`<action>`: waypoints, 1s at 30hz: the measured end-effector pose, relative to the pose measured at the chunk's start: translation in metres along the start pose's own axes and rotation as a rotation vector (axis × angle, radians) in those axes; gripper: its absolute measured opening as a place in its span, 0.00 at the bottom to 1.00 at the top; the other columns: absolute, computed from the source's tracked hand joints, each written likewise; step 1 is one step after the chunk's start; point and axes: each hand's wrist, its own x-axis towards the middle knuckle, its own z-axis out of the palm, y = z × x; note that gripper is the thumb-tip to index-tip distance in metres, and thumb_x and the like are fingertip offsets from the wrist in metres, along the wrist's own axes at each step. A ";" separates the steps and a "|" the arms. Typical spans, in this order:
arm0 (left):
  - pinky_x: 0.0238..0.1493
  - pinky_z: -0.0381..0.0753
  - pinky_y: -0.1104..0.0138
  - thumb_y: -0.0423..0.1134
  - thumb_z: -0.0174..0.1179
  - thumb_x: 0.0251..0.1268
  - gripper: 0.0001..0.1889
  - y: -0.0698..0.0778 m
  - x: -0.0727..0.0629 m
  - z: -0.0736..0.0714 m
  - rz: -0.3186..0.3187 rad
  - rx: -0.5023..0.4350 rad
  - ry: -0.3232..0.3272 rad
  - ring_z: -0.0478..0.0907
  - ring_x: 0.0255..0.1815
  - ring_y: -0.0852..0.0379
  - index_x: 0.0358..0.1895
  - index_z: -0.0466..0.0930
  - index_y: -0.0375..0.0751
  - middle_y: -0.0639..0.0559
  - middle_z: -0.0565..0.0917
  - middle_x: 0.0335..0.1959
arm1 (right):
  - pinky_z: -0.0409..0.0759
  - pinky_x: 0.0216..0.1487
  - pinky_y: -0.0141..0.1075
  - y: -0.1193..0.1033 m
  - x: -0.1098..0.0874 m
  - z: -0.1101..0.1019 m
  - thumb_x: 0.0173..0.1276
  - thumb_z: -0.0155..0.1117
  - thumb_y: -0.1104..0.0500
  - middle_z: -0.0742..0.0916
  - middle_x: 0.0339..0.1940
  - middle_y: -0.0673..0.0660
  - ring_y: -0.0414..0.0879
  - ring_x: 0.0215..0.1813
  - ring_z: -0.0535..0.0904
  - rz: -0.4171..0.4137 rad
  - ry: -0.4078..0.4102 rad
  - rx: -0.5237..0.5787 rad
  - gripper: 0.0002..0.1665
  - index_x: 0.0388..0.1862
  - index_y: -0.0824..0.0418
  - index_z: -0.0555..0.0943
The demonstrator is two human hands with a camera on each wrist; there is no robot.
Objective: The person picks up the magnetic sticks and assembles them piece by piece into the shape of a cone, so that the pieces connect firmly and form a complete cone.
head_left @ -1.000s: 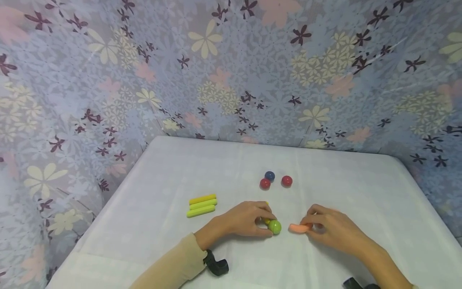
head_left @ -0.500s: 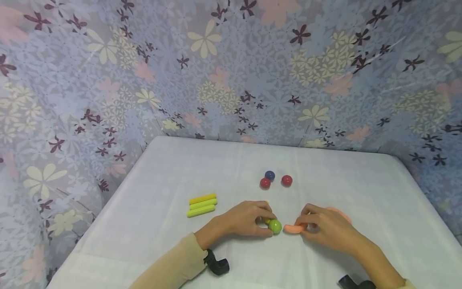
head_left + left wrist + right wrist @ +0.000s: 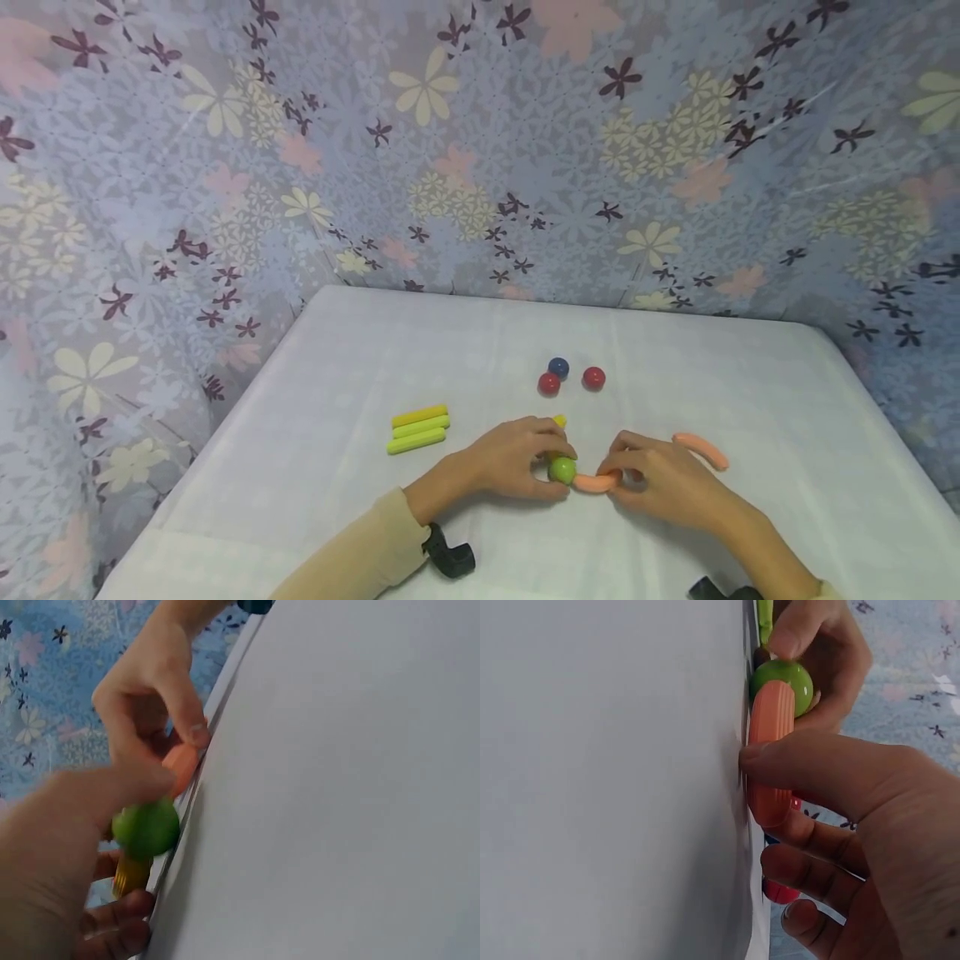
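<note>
Seen from the head, the curved orange piece (image 3: 596, 483) lies just ahead of the person's right hand (image 3: 663, 482), one end between thumb and forefinger, the other up against the green ball (image 3: 562, 471). The right thumb and forefinger are closed to a pinch on it. The left hand (image 3: 517, 457) has its thumb and forefinger curled about the ball, with only a ball's width between them. The orange piece points leftward at the ball, its long axis running nearly straight across the white table (image 3: 360, 350), sagging a little toward the person. A yellow piece (image 3: 560, 421) pokes out past the left knuckles. A second orange piece (image 3: 701, 450) rests beyond the right hand, slanting. Farther off sit a blue ball (image 3: 558, 367) and two red balls (image 3: 594, 378), and left of the hands three yellow and lime sticks (image 3: 418, 429) lie side by side.

From the left wrist, the left thumb lies over the ball, the ribbed yellow piece sits below it near the lower fingers, and the right fingertips nip the orange piece beyond. Whether ball and yellow piece are joined I can't tell.

From the right wrist, the right thumb presses across the middle of the orange piece, the other fingers bent and spread behind. The piece runs lengthwise toward the ball, its far end overlapping it.
</note>
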 end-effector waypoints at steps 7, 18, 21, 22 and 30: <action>0.43 0.65 0.81 0.60 0.63 0.59 0.19 0.004 0.001 -0.001 0.027 0.086 0.021 0.64 0.43 0.73 0.50 0.83 0.60 0.68 0.77 0.49 | 0.62 0.26 0.32 -0.005 0.003 0.003 0.58 0.72 0.46 0.75 0.32 0.31 0.29 0.28 0.68 0.039 -0.017 -0.050 0.09 0.34 0.30 0.81; 0.44 0.66 0.79 0.57 0.61 0.62 0.14 0.006 -0.005 -0.005 0.080 0.170 -0.029 0.65 0.43 0.67 0.46 0.80 0.59 0.64 0.74 0.49 | 0.66 0.28 0.29 -0.011 0.003 0.009 0.58 0.72 0.45 0.76 0.32 0.31 0.32 0.28 0.71 0.011 -0.027 0.028 0.09 0.35 0.30 0.81; 0.50 0.66 0.78 0.57 0.62 0.62 0.14 0.004 -0.004 -0.006 0.095 0.169 -0.034 0.66 0.47 0.68 0.46 0.81 0.58 0.64 0.74 0.50 | 0.68 0.29 0.30 -0.009 0.003 0.010 0.58 0.72 0.44 0.77 0.33 0.30 0.32 0.29 0.71 0.022 -0.036 0.052 0.10 0.37 0.30 0.81; 0.52 0.65 0.77 0.57 0.62 0.62 0.14 0.004 -0.004 -0.007 0.095 0.160 -0.035 0.67 0.48 0.68 0.46 0.82 0.58 0.65 0.74 0.50 | 0.68 0.30 0.30 -0.008 0.003 0.010 0.57 0.72 0.44 0.77 0.34 0.30 0.32 0.30 0.71 0.026 -0.037 0.066 0.11 0.37 0.30 0.81; 0.54 0.64 0.78 0.60 0.60 0.62 0.16 -0.001 -0.003 -0.012 0.068 0.089 -0.060 0.66 0.52 0.69 0.48 0.83 0.59 0.65 0.76 0.53 | 0.73 0.32 0.30 -0.006 0.004 0.008 0.61 0.71 0.48 0.80 0.35 0.34 0.35 0.32 0.74 -0.016 -0.030 0.192 0.11 0.42 0.34 0.83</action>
